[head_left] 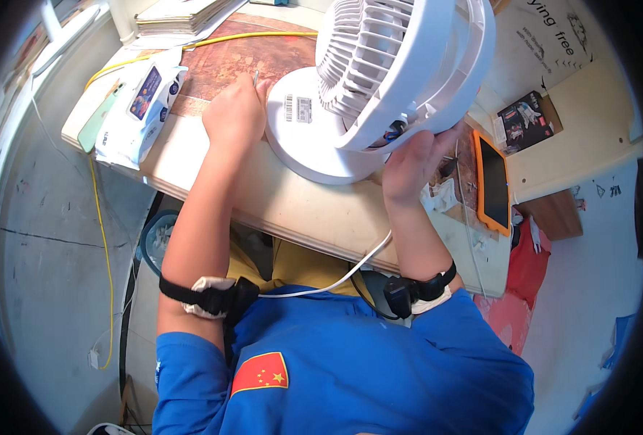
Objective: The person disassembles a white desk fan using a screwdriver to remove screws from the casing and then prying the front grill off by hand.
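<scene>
A white desk fan [368, 72] stands on its round base [300, 138], its slatted housing tilted and its lower rim opened enough to show small coloured parts [394, 132] inside. My right hand [412, 167] grips the underside of the fan head at its lower rim, the fingers partly hidden behind it. Left of the base, my left hand [234, 112] is closed, resting by the base's edge. A short, thin, metallic-looking tip [255, 77] sticks up out of its fingers; the rest of that thing is hidden in the fist.
A wipes packet [140, 109] lies at the desk's left, near a yellow cable [220, 40] and stacked papers [176, 18]. An orange-framed tablet [492, 181] and a dark printed box [528, 123] are on the right. A white cord [343, 279] hangs over the front edge.
</scene>
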Demonstrator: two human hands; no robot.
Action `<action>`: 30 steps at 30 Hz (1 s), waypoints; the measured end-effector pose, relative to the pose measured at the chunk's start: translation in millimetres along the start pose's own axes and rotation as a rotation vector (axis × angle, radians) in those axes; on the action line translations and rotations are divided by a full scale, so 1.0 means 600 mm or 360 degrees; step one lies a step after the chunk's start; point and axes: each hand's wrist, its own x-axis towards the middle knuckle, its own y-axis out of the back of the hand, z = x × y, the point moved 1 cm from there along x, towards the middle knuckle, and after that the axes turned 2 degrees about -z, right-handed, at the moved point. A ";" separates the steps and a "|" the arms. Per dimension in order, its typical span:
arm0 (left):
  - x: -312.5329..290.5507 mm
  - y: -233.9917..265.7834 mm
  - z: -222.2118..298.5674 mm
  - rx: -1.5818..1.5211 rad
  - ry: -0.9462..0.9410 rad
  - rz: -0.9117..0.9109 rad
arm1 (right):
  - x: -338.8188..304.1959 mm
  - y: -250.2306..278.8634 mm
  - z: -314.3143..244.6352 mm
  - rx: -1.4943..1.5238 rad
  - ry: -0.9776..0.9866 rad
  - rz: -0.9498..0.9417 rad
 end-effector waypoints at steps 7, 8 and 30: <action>-0.022 0.042 0.067 -0.0866 -0.0403 0.0204 | -0.001 0.010 0.011 -0.0059 0.0084 -0.0002; -0.027 0.060 0.083 -0.1370 -0.0618 0.0081 | -0.002 0.010 0.010 -0.0056 0.0081 -0.0006; -0.035 0.081 0.104 -0.1875 -0.0595 -0.0364 | 0.018 0.007 -0.014 0.0269 -0.0141 -0.0033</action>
